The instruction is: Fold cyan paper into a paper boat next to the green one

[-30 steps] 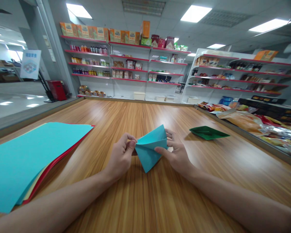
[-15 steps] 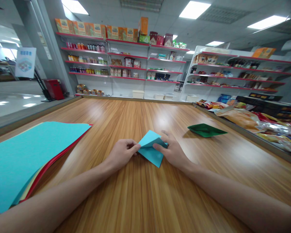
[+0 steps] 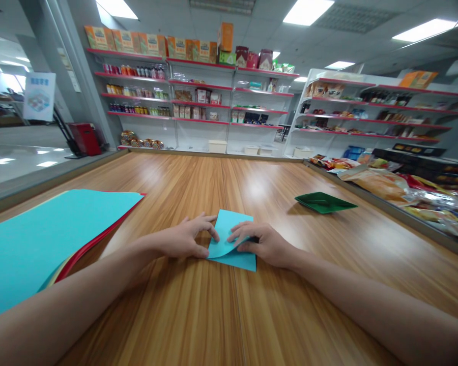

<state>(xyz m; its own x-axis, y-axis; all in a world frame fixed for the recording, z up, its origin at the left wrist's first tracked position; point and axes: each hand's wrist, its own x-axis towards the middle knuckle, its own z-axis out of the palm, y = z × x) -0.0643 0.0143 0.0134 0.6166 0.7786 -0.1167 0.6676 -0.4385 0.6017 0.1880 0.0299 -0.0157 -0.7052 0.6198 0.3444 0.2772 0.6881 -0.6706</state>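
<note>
A folded sheet of light-blue paper (image 3: 231, 229) lies on the wooden table (image 3: 198, 315) in front of me, its upper layer lifted a little along the near right side. My left hand (image 3: 189, 236) rests at the paper's left edge with fingers spread, thumb and fingertips touching it. From the right, my right hand (image 3: 265, 245) has the raised flap between its thumb, which is under it, and the fingers on top. Farther right stands a folded dark-green paper piece (image 3: 325, 202), apart from both hands.
A stack of large coloured sheets (image 3: 61, 234), blue on top with red and cream below, lies at the left, partly behind my left forearm. Packaged snacks (image 3: 381, 185) sit beyond the table's right edge. Stocked shelves (image 3: 202, 107) stand behind the table.
The blue paper has turned from a diamond-like slant to nearly square with me and come slightly nearer. My left hand has let go of its pinch and spread its fingers.
</note>
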